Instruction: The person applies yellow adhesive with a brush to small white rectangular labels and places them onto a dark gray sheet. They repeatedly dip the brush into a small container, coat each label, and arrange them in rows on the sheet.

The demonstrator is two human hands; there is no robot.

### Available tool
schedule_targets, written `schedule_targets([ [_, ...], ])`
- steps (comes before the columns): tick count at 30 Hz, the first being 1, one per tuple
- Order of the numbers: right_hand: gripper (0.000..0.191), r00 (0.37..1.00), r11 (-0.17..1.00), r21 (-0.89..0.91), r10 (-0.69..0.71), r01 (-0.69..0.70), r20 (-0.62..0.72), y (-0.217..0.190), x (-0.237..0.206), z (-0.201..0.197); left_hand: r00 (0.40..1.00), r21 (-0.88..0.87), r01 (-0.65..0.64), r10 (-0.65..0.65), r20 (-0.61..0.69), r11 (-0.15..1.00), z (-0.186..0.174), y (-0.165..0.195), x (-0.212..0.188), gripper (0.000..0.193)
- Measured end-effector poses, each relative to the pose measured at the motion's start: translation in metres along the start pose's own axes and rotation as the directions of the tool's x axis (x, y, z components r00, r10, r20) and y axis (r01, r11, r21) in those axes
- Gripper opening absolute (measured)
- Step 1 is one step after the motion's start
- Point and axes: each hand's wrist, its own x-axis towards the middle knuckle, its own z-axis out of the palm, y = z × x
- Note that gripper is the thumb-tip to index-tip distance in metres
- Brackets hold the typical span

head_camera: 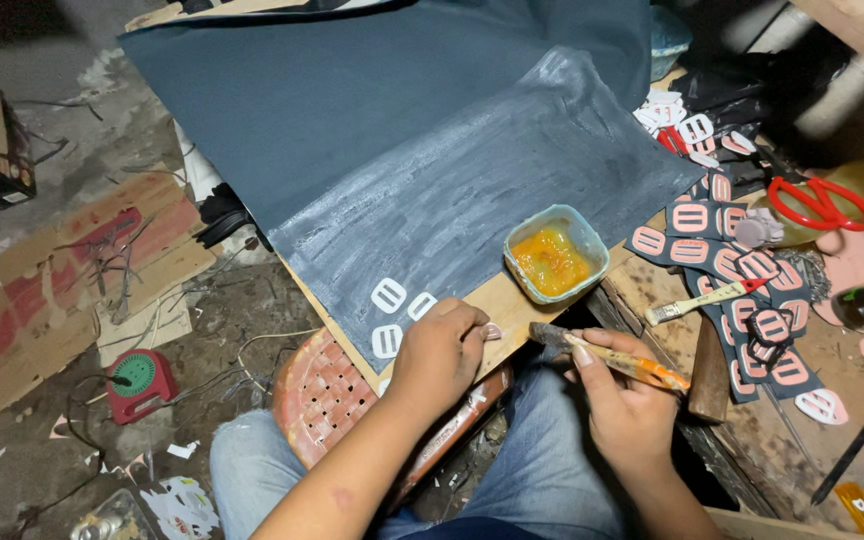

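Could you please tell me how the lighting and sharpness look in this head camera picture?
Head view: light falls brightest on the dark sheet and glue tub; the left hand and right hand with its brush are sharp; top corners sink into shadow, edges slightly bowed.

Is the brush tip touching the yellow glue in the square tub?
Apart. The head view shows the brush in the right hand, bare board separating it from the glue tub.

Bare forearms, no sleeves; faded light-blue jeans [542, 450] on both legs.

The counter's [512, 300] middle lies open over the dark sheet [472, 190]; the glue tub [556, 253] and, seemingly, stacked cutouts [732, 270] crowd its right edge.
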Motion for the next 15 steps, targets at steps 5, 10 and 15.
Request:
schedule_targets([
  [5, 0.022, 0.992, 0.975, 0.214, 0.042, -0.067, 0.119, 0.002, 0.0, 0.006, 0.995, -0.394, -0.098, 0.087, -0.046, 0.914, -0.007, -0.002, -0.022, 0.01],
  [10, 0.021, 0.982, 0.972, 0.199, 0.09, -0.123, 0.168, -0.002, -0.002, 0.012, 0.995, -0.56, 0.015, -0.07, -0.078, 0.828, -0.001, -0.001, -0.033, 0.025],
  [15, 0.021, 0.987, 0.997, 0.076, -0.018, 0.006, 0.16, -0.011, -0.001, 0.023, 0.976, -0.709, 0.186, -0.212, 0.053, 0.68, 0.006, -0.001, -0.038, 0.042],
])
